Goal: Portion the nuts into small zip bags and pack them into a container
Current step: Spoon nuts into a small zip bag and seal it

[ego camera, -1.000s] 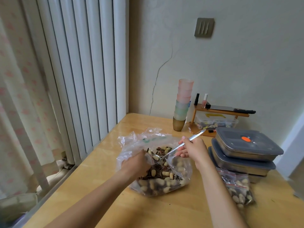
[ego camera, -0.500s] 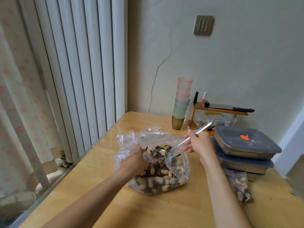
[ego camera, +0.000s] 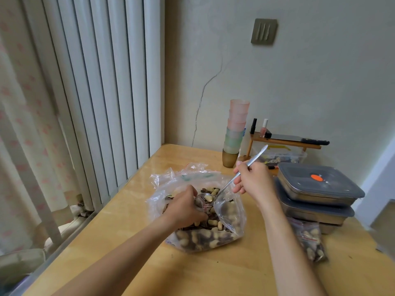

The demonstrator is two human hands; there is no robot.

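Note:
A large clear plastic bag (ego camera: 229,212) of peanuts and dark nuts (ego camera: 205,237) lies open on the wooden table (ego camera: 132,210). My left hand (ego camera: 184,207) is inside its mouth, fingers curled around a small zip bag (ego camera: 202,205) held open there. My right hand (ego camera: 253,181) grips the handle of a metal spoon (ego camera: 239,174), whose bowl sits at the small bag's opening. A filled small zip bag (ego camera: 311,240) lies to the right, in front of two stacked steel containers with grey lids (ego camera: 316,189).
A stack of pastel plastic cups (ego camera: 235,133) stands near the wall. Beside it is a small wooden shelf (ego camera: 284,142) with nail-polish bottles and a clear box underneath. Vertical blinds and a curtain run along the table's left edge.
The spoon's bowl has come up out of the nuts to the small bag in my left hand, and my right hand has risen and tilted the handle steeper.

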